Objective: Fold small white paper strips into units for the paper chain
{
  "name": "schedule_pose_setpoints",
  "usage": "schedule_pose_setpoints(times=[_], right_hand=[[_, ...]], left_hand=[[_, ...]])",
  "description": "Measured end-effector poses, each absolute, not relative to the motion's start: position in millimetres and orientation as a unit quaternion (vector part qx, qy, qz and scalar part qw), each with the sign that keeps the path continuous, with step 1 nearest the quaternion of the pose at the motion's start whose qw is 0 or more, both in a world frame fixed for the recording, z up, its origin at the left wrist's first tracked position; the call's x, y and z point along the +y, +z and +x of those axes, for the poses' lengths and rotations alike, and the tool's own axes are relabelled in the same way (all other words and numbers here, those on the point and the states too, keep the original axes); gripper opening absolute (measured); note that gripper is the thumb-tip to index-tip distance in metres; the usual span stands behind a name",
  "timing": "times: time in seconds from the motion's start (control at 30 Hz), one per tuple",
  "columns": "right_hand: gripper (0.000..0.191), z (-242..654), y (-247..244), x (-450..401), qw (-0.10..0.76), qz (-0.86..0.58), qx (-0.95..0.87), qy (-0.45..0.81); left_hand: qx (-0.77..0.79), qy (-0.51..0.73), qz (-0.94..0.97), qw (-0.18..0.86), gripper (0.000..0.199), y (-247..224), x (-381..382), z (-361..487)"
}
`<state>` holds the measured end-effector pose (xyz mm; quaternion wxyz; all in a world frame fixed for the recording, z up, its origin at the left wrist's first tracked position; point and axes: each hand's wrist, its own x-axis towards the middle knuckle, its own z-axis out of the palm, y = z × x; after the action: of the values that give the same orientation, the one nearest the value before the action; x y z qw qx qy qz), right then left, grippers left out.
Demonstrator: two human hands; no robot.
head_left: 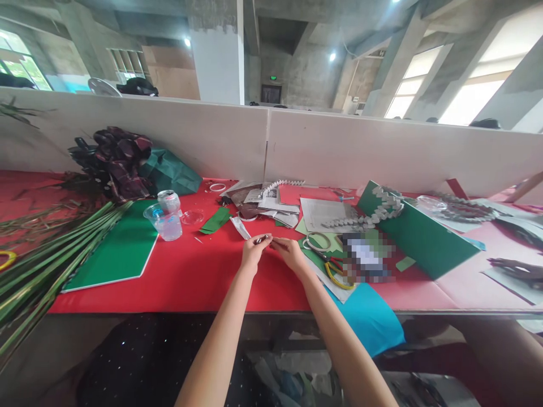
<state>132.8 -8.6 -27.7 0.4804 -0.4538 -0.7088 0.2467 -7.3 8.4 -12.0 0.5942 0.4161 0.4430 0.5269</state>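
Both hands meet above the red table, near its middle. My left hand is closed in a pinch on a small dark and whitish piece, too small to name. Close beside it, my right hand has its fingers pressed together at the same spot; what they hold is hidden or too small to tell. A white strip lies just behind my left hand. To the right of my right hand are yellow-handled scissors, a roll of tape and green paper pieces.
A can and a plastic cup stand on the left by a green board and long green leaves. A folded zigzag paper chain, an upright green board and blue paper are on the right.
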Motion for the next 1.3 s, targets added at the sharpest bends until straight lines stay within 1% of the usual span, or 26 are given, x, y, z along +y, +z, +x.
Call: schedule_pose_setpoints(times=[0.23, 0.37, 0.5, 0.7, 0.83, 1.0, 1.3], right_hand=[[0.031, 134, -26, -9, 0.475, -0.464, -0.704, 0.253], [0.03, 132, -24, -11, 0.468, -0.474, -0.709, 0.231], [0.03, 129, -21, -13, 0.463, -0.468, -0.716, 0.233], [0.028, 130, -22, -13, 0.461, -0.471, -0.715, 0.233], [0.029, 132, -25, -11, 0.47, -0.468, -0.709, 0.238], [0.03, 134, -29, -6, 0.482, -0.492, -0.693, 0.215], [0.026, 137, -33, -2, 0.497, -0.489, -0.684, 0.213]], left_hand=[[0.434, 0.528, 0.413, 0.602, 0.031, -13, 9, -6], [0.43, 0.534, 0.427, 0.589, 0.03, -16, 11, -6], [0.435, 0.54, 0.457, 0.557, 0.032, -22, 14, -6], [0.442, 0.536, 0.556, 0.456, 0.032, -27, 17, -5], [0.434, 0.529, 0.596, 0.419, 0.029, -25, 16, -5], [0.423, 0.536, 0.613, 0.397, 0.022, -24, 15, -4], [0.435, 0.54, 0.603, 0.395, 0.021, -23, 14, -3]])
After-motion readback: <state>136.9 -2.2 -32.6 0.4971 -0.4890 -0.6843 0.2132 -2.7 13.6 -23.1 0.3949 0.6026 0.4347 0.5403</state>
